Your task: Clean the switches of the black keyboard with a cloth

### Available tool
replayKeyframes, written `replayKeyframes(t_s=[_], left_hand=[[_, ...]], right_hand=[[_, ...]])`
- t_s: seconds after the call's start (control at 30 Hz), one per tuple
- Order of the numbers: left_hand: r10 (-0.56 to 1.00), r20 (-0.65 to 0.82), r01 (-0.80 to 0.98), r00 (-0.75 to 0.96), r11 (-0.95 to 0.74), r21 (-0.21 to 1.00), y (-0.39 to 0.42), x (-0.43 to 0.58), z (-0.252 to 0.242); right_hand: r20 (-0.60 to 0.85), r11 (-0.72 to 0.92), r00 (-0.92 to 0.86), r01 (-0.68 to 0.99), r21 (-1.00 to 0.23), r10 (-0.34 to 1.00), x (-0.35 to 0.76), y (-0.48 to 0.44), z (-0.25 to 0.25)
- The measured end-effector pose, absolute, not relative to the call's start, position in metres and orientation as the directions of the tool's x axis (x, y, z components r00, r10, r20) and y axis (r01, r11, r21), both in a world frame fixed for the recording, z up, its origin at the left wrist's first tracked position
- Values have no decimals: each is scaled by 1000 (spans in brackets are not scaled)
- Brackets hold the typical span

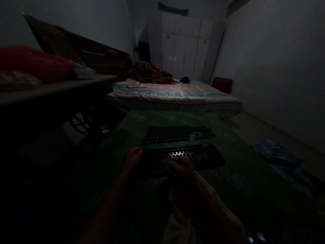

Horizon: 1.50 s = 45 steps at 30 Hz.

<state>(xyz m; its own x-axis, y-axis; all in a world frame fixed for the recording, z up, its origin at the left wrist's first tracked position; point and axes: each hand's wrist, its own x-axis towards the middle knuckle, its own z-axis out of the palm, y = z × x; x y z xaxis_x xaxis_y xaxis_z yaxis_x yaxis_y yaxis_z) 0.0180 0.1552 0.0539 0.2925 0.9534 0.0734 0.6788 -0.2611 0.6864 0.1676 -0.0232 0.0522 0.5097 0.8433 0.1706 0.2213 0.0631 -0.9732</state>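
Observation:
The room is very dark. A black keyboard frame (200, 157) lies on a green patterned cloth (236, 149); a patch of pale sockets shows in its middle. Beyond it lies a layout of loose black keycaps (177, 133). My left hand (132, 158) rests at the frame's left end, fingers curled on its edge. My right hand (181, 167) is over the frame's near side, fingers closed in a pinch; whatever it holds is too dark to make out.
A mattress (177, 95) with a striped sheet and a heap of bright clothes (149, 73) lies beyond the cloth. A dark shelf with a red bundle (35, 62) stands on the left. White wardrobe (185, 47) at the back. Blue cloth (275, 152) lies on the floor right.

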Motion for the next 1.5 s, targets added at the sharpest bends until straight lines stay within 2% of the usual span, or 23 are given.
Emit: replayKeyframes(t_s=[0.13, 0.27, 0.37, 0.5, 0.57, 0.63, 0.7, 0.83, 1.1, 1.5], left_hand=[[918, 128, 690, 376, -370, 622, 140, 3, 61], [823, 204, 658, 530, -551, 513, 124, -11, 46], [721, 348, 622, 599, -692, 365, 111, -9, 33], [585, 408, 563, 701, -805, 186, 89, 9, 29], [559, 409, 565, 721, -816, 118, 79, 19, 28], [528, 312, 532, 790, -843, 80, 71, 26, 25], [511, 221, 510, 831, -858, 67, 66, 30, 20], [524, 322, 530, 789, -845, 75, 63, 30, 10], [544, 285, 551, 789, -832, 63, 64, 28, 0], [547, 285, 539, 787, -835, 115, 58, 28, 3]], right_hand=[[161, 33, 577, 225, -974, 801, 178, -41, 44], [130, 21, 630, 178, -984, 766, 177, -49, 31], [99, 21, 648, 127, -992, 755, 173, -51, 24], [52, 17, 701, 57, -998, 712, 171, -54, 20], [32, 20, 713, 25, -999, 700, 172, -56, 20], [20, 15, 729, 13, -1000, 685, 172, -57, 21], [16, 12, 746, 11, -1000, 666, 173, -57, 22], [-6, 8, 756, -15, -1000, 654, 173, -55, 22], [-51, -23, 750, -48, -999, 660, 172, -56, 25], [25, -19, 744, 51, -999, 668, 171, -59, 26]])
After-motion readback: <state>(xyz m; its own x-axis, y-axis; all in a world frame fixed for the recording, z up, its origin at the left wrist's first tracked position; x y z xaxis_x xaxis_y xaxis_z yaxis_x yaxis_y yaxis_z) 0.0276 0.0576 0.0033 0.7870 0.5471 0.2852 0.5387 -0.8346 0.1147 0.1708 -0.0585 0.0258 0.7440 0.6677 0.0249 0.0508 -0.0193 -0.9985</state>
